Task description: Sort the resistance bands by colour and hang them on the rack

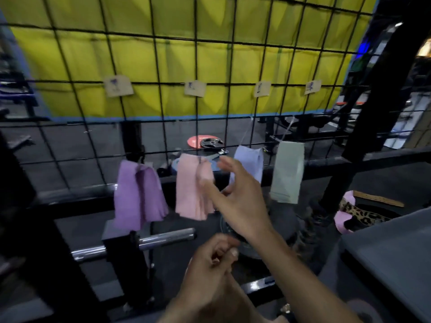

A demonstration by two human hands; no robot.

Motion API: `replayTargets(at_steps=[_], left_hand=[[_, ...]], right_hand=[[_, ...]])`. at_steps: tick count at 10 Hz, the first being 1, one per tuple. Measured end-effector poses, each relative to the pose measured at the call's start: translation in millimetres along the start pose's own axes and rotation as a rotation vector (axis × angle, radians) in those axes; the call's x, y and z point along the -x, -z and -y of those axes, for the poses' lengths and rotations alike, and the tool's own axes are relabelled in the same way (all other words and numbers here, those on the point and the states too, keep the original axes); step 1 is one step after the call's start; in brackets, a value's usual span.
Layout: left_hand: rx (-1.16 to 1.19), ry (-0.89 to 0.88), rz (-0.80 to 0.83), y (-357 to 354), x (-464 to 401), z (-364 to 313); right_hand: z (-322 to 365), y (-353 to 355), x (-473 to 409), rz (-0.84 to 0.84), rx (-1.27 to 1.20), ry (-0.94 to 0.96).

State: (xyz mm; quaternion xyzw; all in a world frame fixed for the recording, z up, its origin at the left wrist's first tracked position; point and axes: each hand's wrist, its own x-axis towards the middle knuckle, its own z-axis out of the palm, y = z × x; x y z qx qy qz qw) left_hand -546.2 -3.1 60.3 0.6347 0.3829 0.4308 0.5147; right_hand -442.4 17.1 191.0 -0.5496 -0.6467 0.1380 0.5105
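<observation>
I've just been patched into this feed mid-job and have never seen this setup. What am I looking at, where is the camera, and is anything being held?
There is no machine: a person works with two bare hands. The single picture comes from a wide-angle camera on their head, looking forward and down.

Ahead stands a black wire grid rack with four small paper labels across it. Below them hang the purple fabric bands, the pink fabric bands, the pale lilac-blue band and the grey-green band.

The right hand reaches toward the pink bands with fingers spread, its grip open; motion blur hides whether it touches them. The left hand, lower down, has curled fingers; whether it holds anything cannot be told.
</observation>
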Motion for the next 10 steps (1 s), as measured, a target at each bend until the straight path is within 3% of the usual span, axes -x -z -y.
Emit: replayTargets(at_steps=[2,4,5,6,7,8,9,10], left_hand=[[-0.017,-0.101,-0.081,52,22,-22],[-0.067,-0.251,-0.326,95,32,-36],[-0.090,-0.326,-0.479,120,34,-39],[-0.082,-0.380,-0.574,140,38,-41],[-0.177,-0.421,-0.579,153,38,-52],[-0.360,-0.395,-0.480,159,26,-52],[-0.533,-0.411,-0.469,163,25,-48],[-0.518,-0.513,-0.489,155,33,-55]], right_hand=[[9,-39,-21,-0.009,0.000,-0.114],[-7,-44,-34,-0.023,-0.061,-0.151],[-8,-47,-26,-0.084,-0.012,-0.114],[3,-50,-6,-0.280,0.039,-0.031],[20,-62,10,-0.272,0.000,0.138],[31,-86,17,-0.003,0.007,0.173],[25,-98,22,0.076,-0.007,0.165],[22,-83,26,0.075,-0.136,0.116]])
